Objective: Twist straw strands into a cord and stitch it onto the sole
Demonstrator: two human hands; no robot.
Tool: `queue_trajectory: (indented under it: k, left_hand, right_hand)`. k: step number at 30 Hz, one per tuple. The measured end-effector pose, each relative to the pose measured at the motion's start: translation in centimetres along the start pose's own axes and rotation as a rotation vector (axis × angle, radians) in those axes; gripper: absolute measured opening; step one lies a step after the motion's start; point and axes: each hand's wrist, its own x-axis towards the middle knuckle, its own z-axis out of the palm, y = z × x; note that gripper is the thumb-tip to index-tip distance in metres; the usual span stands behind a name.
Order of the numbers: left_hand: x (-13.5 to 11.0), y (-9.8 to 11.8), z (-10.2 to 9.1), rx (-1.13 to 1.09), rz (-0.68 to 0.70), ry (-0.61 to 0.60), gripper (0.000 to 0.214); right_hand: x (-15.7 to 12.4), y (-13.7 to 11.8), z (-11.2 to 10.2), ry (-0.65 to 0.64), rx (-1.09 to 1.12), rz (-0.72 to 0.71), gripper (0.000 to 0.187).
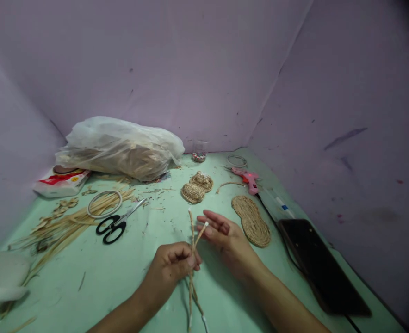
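Observation:
My left hand [179,260] is closed in a pinch around two thin twisted straw cords [191,277]. They cross at the grip, and their white-tipped ends splay above and below it. Just to the right, my right hand [228,240] has its fingers apart, with thumb and fingertips close to one white cord tip [206,224]; whether they touch it I cannot tell. Beyond the hands lies a figure-eight coiled straw piece [195,190]. A sole-shaped coiled straw piece [251,222] rests to the right of my right hand.
Black-handled scissors [112,227], a ring [104,204] and loose straw strips [64,231] lie left. Behind are a filled plastic bag [121,148] and a jar of beads [199,156]. A pink glue gun [249,179], its cable and a dark phone-like slab [324,266] are right.

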Motion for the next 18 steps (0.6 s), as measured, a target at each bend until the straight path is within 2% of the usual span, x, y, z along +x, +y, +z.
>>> queue_trajectory:
  k: [3, 7, 11, 14, 18]
  left_hand:
    - [0.12, -0.35, -0.20, 0.044, 0.055, -0.002, 0.023]
    - [0.29, -0.42, -0.16, 0.063, 0.068, -0.027, 0.022]
    - [0.36, -0.38, 0.03, 0.041, -0.069, -0.061, 0.019]
    - [0.32, -0.47, 0.05, -0.029, -0.181, -0.100, 0.015]
    - [0.39, -0.69, -0.11, -0.125, -0.238, -0.137, 0.011]
  right_hand:
    - [-0.58, 0.73, 0.05, -0.087, 0.197, 0.159, 0.030]
    - [-0.98, 0.76, 0.41, -0.134, 0.265, 0.221, 0.029]
    - [-1.04, 0.46, 0.48, -0.103, 0.223, 0.189, 0.025]
    - [-1.08, 0.33, 0.30, -0.142, 0.150, 0.186, 0.024]
    - [-1.19, 0.22, 0.19, -0.196, 0.083, 0.191, 0.025]
